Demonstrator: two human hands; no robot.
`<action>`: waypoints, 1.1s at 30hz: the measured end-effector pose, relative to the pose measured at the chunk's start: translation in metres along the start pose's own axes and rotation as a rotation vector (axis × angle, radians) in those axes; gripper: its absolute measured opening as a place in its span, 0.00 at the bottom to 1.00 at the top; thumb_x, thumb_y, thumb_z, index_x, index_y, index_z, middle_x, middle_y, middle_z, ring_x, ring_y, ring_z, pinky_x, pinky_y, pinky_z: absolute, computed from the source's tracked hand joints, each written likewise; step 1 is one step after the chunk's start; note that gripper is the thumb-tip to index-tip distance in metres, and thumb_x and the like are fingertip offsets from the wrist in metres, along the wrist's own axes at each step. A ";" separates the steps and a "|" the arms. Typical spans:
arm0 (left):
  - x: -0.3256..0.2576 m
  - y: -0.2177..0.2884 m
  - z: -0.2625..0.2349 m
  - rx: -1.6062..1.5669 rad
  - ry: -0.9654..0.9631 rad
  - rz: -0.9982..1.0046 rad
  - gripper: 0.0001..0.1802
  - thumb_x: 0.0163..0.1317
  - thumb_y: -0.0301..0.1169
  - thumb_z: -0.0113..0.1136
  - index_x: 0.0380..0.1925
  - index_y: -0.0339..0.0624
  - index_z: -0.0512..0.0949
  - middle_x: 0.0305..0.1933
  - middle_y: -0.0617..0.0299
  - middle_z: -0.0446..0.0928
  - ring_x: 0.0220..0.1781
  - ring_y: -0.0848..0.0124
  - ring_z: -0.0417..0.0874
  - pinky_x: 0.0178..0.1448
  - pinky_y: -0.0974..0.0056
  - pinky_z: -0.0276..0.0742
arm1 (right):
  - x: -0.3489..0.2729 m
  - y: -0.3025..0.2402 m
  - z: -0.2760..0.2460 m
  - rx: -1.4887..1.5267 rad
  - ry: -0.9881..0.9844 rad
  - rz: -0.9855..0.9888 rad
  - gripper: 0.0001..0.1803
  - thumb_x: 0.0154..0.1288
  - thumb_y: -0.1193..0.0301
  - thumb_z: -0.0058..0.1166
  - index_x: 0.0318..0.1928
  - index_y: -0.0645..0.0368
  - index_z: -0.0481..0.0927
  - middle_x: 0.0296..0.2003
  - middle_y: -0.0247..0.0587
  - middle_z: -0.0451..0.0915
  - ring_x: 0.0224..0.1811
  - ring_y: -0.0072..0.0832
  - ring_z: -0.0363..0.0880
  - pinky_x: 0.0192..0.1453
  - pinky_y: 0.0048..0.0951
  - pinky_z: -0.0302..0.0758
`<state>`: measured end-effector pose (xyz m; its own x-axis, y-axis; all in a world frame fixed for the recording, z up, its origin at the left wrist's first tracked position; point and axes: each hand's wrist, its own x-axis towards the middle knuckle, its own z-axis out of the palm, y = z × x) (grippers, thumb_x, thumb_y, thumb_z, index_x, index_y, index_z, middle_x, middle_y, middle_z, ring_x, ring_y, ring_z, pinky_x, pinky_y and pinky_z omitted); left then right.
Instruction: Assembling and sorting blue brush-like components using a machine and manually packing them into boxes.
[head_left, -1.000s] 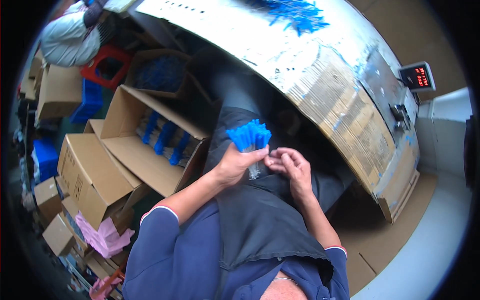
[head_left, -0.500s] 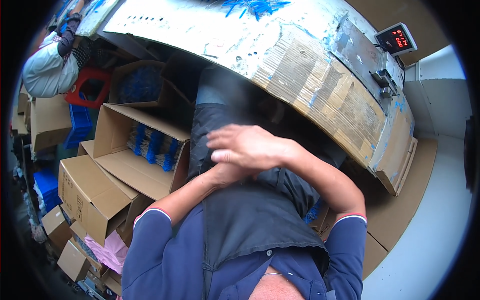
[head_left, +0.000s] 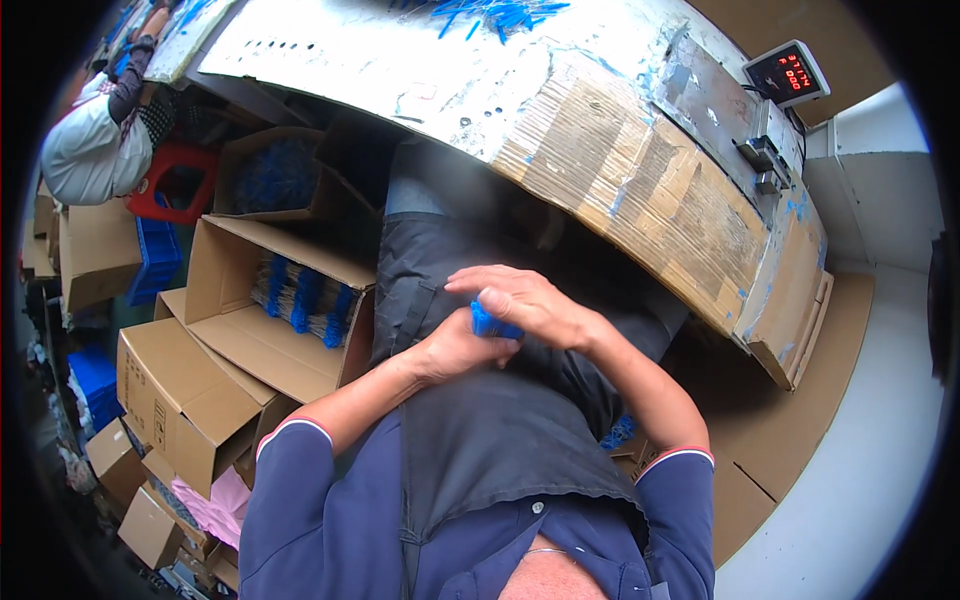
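Above my apron-covered lap, my left hand (head_left: 455, 347) is wrapped round a bundle of blue pieces (head_left: 492, 322). Only the bundle's bright blue end shows; the rest is hidden in the grip. My right hand (head_left: 528, 300) lies just over that end, fingers stretched out and thumb apart, its palm against or very close to the bundle. Loose thin blue sticks (head_left: 500, 14) are heaped on the white worktable (head_left: 370, 62) in front of me.
Taped cardboard (head_left: 620, 150) covers the table's near edge. A small display with red digits (head_left: 788, 74) stands at the right. On the left, an open carton (head_left: 270, 352) holds bundles with blue ends (head_left: 300, 300), beside a red stool (head_left: 178, 180). Another person (head_left: 95, 145) works at far left.
My hands have separated a little, and the right has shifted to the right. The blue bundle end, hidden before beneath the right hand, now shows between them.
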<state>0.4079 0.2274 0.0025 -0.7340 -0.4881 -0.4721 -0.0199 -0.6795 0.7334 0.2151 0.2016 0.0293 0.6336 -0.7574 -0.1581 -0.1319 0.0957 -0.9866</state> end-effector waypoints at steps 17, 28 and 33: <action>0.016 0.061 0.020 1.960 0.138 0.876 0.15 0.58 0.30 0.60 0.45 0.37 0.77 0.35 0.60 0.72 0.37 0.66 0.77 0.43 0.61 0.70 | -0.058 0.000 -0.040 0.307 0.135 0.286 0.34 0.69 0.46 0.63 0.57 0.67 0.83 0.44 0.45 0.86 0.45 0.29 0.85 0.47 0.30 0.85; 0.022 0.063 0.052 2.124 -0.035 0.650 0.46 0.54 0.34 0.64 0.74 0.30 0.64 0.39 0.61 0.74 0.42 0.66 0.78 0.51 0.62 0.73 | -0.058 0.013 0.008 0.679 -0.058 0.356 0.22 0.56 0.70 0.73 0.48 0.65 0.79 0.35 0.45 0.84 0.34 0.33 0.87 0.31 0.32 0.87; 0.018 0.077 0.049 2.078 -0.106 0.593 0.39 0.57 0.34 0.63 0.71 0.40 0.70 0.47 0.59 0.77 0.52 0.62 0.80 0.65 0.55 0.71 | -0.054 0.023 0.019 0.756 0.075 0.279 0.16 0.53 0.76 0.68 0.43 0.65 0.80 0.28 0.44 0.83 0.24 0.31 0.83 0.26 0.30 0.83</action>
<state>0.3596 0.1928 0.0745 -0.9546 -0.2864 -0.0818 -0.2945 0.9488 0.1140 0.1916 0.2571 0.0142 0.5974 -0.6795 -0.4260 0.2901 0.6783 -0.6751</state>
